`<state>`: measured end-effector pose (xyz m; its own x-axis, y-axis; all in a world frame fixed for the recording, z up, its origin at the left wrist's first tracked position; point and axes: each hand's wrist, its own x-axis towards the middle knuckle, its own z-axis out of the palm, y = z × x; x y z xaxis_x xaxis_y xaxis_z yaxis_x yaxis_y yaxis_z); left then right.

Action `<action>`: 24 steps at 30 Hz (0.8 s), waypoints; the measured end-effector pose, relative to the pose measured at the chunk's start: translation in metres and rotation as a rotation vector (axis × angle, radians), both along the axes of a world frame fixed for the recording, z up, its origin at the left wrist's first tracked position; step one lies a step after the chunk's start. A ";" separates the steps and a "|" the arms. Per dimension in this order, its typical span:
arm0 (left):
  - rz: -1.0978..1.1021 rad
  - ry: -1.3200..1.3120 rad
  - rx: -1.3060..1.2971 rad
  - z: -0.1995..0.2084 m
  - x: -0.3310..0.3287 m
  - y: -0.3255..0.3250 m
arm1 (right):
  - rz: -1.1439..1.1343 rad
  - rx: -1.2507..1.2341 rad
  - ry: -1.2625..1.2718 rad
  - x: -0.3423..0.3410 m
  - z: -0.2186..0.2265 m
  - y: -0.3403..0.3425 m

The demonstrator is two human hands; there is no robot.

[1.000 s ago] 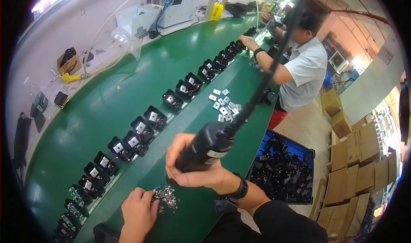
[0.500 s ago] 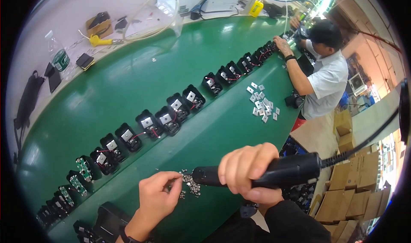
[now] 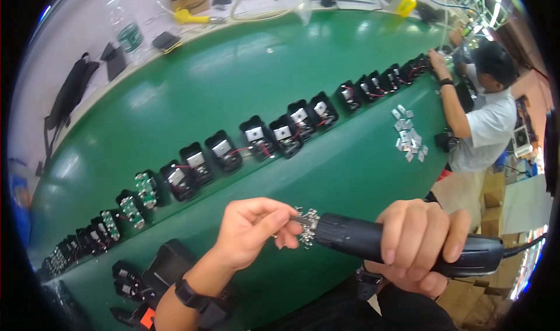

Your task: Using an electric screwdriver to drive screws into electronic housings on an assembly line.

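Observation:
My right hand (image 3: 417,237) grips a black electric screwdriver (image 3: 373,240) that lies almost level, its tip pointing left. My left hand (image 3: 256,229) pinches at that tip, right over a small heap of silvery screws (image 3: 307,226) on the green belt (image 3: 245,86). A black watch sits on my left wrist (image 3: 189,296). Beyond my hands a long row of black housings with white parts and red wires (image 3: 256,138) runs across the belt from lower left to upper right.
A second person in a light shirt (image 3: 484,127) works at the belt's far right end, near a scatter of small white parts (image 3: 408,135). Black parts (image 3: 163,267) lie by my left forearm. A yellow tool (image 3: 186,17), a bottle and bags sit on the far table.
The screwdriver swung down from upright to nearly level and its tip came to the screw heap. My left hand rose from the heap to the tip. The view turned left.

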<state>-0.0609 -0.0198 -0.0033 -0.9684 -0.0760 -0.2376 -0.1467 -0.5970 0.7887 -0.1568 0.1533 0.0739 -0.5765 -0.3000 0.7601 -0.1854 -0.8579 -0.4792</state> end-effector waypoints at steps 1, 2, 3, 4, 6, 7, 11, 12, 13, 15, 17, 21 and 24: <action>-0.035 0.032 0.037 -0.001 -0.001 0.000 | -0.004 -0.009 0.000 0.000 0.000 -0.001; -0.026 0.039 0.032 -0.003 0.001 -0.001 | 0.006 -0.016 -0.011 0.003 0.000 -0.006; -0.015 0.029 0.027 -0.006 0.003 -0.001 | -0.010 -0.049 -0.058 0.006 0.000 -0.011; -0.020 0.066 0.113 -0.010 0.004 -0.002 | -0.028 -0.081 -0.104 0.008 0.000 -0.014; -0.015 0.099 0.195 -0.013 0.007 -0.004 | 0.002 -0.099 -0.124 0.007 0.001 -0.018; -0.020 0.131 0.235 -0.014 0.008 -0.005 | 0.026 -0.114 -0.136 0.006 0.001 -0.020; -0.065 0.146 -0.040 -0.003 0.008 -0.009 | 0.117 -0.014 -0.046 -0.011 0.002 -0.024; -0.180 0.128 -0.258 0.010 0.004 -0.012 | 0.137 0.085 0.079 -0.023 -0.001 -0.017; -0.282 0.098 -0.487 0.023 0.002 -0.017 | 0.111 0.133 0.095 -0.027 0.000 -0.021; -0.086 0.264 -1.334 0.016 -0.006 -0.027 | -0.052 0.178 0.026 -0.028 0.000 -0.044; 0.152 0.241 -1.891 0.010 -0.026 -0.047 | 0.003 0.245 0.035 -0.049 -0.017 -0.055; 0.260 0.091 -1.917 -0.002 -0.055 -0.063 | 0.021 0.253 0.042 -0.072 -0.045 -0.098; 0.106 0.068 -1.974 -0.008 -0.069 -0.063 | 0.043 0.260 0.039 -0.081 -0.055 -0.108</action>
<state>-0.1294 -0.0832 -0.0117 -0.9454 -0.1897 0.2651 -0.1222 0.9601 0.2514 -0.2373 0.0453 0.0188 -0.5303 -0.5119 0.6758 -0.1741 -0.7144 -0.6777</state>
